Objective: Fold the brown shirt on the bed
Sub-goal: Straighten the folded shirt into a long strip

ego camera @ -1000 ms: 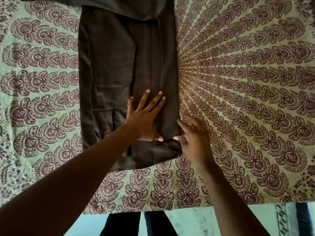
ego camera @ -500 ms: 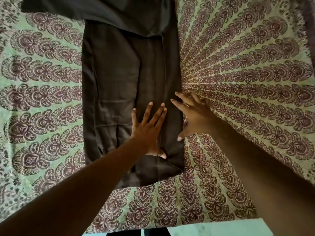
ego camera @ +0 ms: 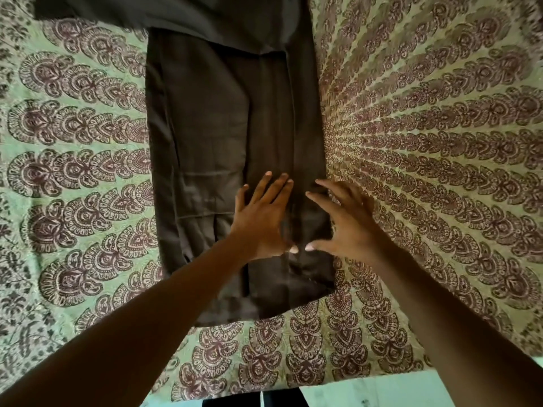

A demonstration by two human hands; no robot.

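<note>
Brown cloth lay in a long strip down the middle of the bed (ego camera: 426, 142), and that was the brown shirt (ego camera: 211, 136). Its two sides looked tucked in over the middle, so it made a tall, thin shape running from 12 o'clock to 6 o'clock. A line ran down the strip where one folded side ended. At 12 o'clock a wider part of the shirt spread out toward 10 o'clock and was not tucked in yet. The bed had a green cover with dark red leaf shapes all over it. The left hand (ego camera: 261, 218) lay flat on the lower part of the shirt with its fingers straight, pressing the cloth down and grasping nothing. The right hand (ego camera: 349, 227) was just beside it at 3 o'clock, over the right edge of the shirt, with its fingers spread and bent a little. It held nothing, and I could not tell how hard it pushed. The two thumbs nearly met. I think the side folds were done and the hands were making them smooth. What seemed left was to tidy the top part and then fold the long strip up from 6 o'clock toward 12 o'clock into a small neat pile.
</note>
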